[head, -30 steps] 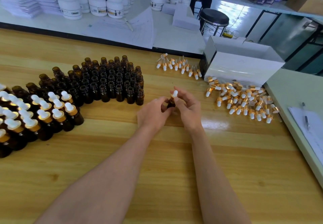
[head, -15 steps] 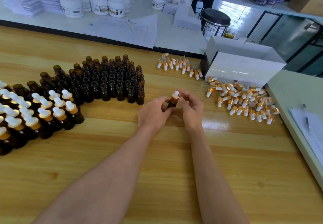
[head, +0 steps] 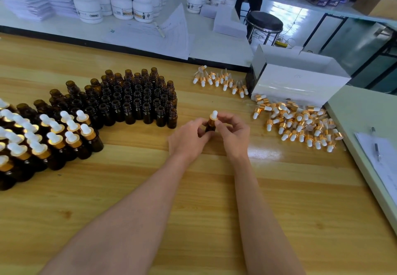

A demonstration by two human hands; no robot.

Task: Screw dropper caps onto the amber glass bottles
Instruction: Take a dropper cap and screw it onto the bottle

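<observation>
Fingers (head: 199, 125) hide most of the amber bottle (head: 208, 127). Left hand (head: 189, 140) grips it; right hand (head: 233, 134) pinches its gold, white-bulbed dropper cap (head: 214, 117).

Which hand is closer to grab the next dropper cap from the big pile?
Probably the right hand, now pinching the fitted cap: the pile of dropper caps lies on its side, just beyond it. The left hand grips the amber bottle, farther from the pile.

Tabletop (head: 204, 221) free nr front; open btls (head: 137, 102) block L, cap pile (head: 300, 124) R.
</observation>
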